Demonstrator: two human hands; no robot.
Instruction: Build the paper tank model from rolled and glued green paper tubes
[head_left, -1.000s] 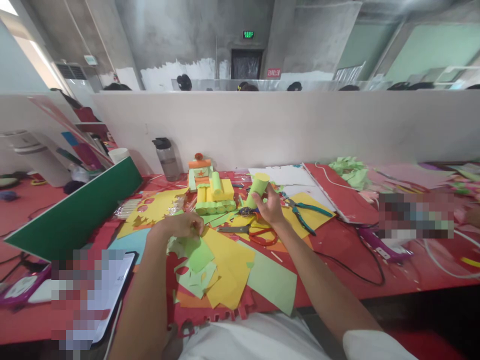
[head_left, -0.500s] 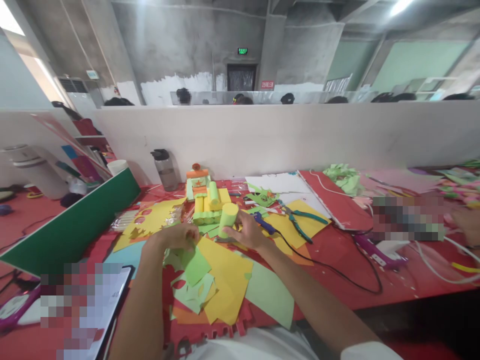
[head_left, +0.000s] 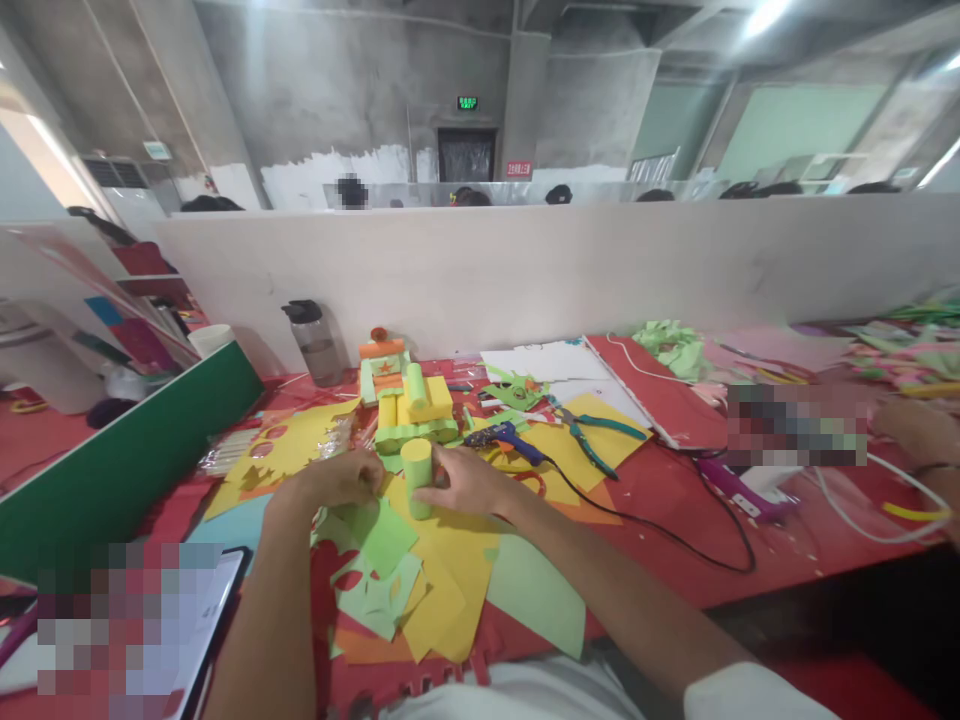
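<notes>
My right hand [head_left: 466, 480] grips a light green paper cylinder [head_left: 418, 490] with a yellow top, holding it upright over yellow paper sheets [head_left: 457, 560]. Just left of it, my left hand [head_left: 346, 480] is closed with its fingers curled in; whether anything is between them is hidden. Beneath the left hand lie green paper pieces [head_left: 386, 535] and a pale green sheet with cut-outs [head_left: 379, 595]. Behind the cylinder stands a yellow and green paper model [head_left: 416, 410] with rolled tubes. A smaller orange and green paper model [head_left: 385, 365] sits farther back.
Right of the cylinder lie a blue glue gun [head_left: 506, 440] with a black cord and teal-handled pliers [head_left: 592, 440]. A bottle [head_left: 313, 345] stands by the white partition [head_left: 525, 270]. A tablet [head_left: 214, 610] and green board [head_left: 135, 450] are left. Another person's hand [head_left: 911, 435] is far right.
My right hand has brought the cylinder down and to the left, near the left hand. It has gone from tilted to upright. The camera view has shifted slightly.
</notes>
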